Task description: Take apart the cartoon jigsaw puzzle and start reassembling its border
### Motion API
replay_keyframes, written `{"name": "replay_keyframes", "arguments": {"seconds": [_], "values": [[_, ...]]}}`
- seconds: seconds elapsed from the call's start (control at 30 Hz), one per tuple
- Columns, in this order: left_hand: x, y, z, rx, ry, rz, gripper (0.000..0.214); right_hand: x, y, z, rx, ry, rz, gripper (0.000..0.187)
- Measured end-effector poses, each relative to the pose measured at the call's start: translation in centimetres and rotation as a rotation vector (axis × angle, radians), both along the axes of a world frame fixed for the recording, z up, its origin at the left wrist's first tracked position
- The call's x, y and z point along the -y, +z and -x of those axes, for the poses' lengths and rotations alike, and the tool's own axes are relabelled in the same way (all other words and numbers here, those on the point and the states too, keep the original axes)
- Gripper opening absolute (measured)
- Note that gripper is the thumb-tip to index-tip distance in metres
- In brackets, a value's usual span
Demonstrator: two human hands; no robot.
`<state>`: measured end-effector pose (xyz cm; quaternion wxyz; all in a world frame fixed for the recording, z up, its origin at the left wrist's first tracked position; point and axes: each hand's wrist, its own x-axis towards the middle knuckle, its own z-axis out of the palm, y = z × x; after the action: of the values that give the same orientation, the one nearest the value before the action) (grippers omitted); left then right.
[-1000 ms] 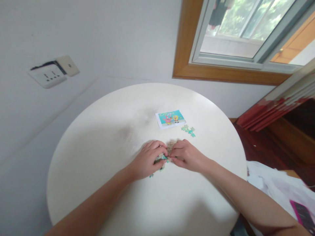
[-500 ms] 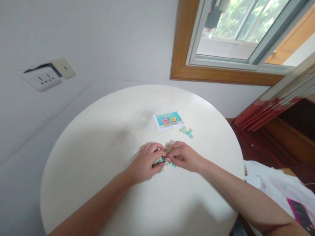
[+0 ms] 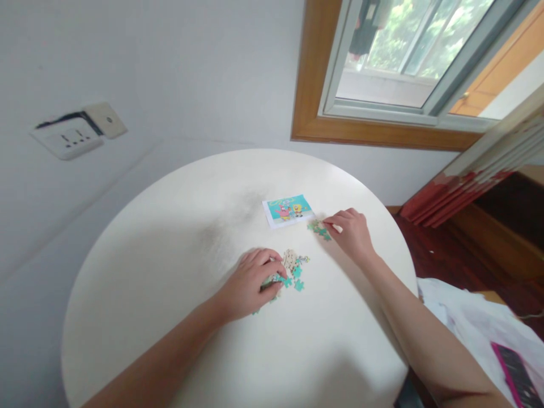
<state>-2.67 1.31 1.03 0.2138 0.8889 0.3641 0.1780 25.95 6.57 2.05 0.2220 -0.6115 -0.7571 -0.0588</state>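
Observation:
My left hand (image 3: 255,280) curls over a pile of jigsaw pieces (image 3: 298,284) in the middle of the table. Some pieces show between its thumb and fingers; those beneath the palm are hidden. Teal and beige pieces lie loose just right of its fingertips. Farther back and to the right, my right hand (image 3: 351,231) pinches a small beige piece (image 3: 326,221) between thumb and forefinger. It is over a smaller group of green and beige pieces (image 3: 317,228). Beside that group lies a picture card (image 3: 288,211) with cartoon figures on a teal ground.
Everything stands on a round white table (image 3: 161,238) set against the wall. A wooden window frame (image 3: 382,133) is behind it. On the right are a red and cream curtain (image 3: 450,190), a white cloth (image 3: 450,317) and a pink-edged phone (image 3: 512,368). Wall sockets (image 3: 70,137) are on the left.
My right hand has moved from the central pile, away and to the right, to the smaller group near the card. My left hand has stayed over the pile.

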Motion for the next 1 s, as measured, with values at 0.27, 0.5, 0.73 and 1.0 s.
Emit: {"name": "replay_keyframes", "arguments": {"seconds": [0.27,0.5,0.73,1.0], "values": [[-0.1,0.1,0.0,0.001,-0.01,-0.012,0.015,-1.3,-0.6,0.1,0.233,0.0,0.061,0.018],[-0.2,0.3,0.2,0.038,-0.033,0.016,0.013,-0.5,-0.6,0.1,0.247,0.007,0.065,0.022],[-1.9,1.0,1.8,0.259,0.044,0.123,0.019,-0.4,-0.7,0.1,0.199,0.032,0.078,0.023],[-2.9,2.2,5.1,0.123,0.121,0.307,0.022,2.7,0.1,3.8,-0.148,0.478,0.051,0.027]]}}
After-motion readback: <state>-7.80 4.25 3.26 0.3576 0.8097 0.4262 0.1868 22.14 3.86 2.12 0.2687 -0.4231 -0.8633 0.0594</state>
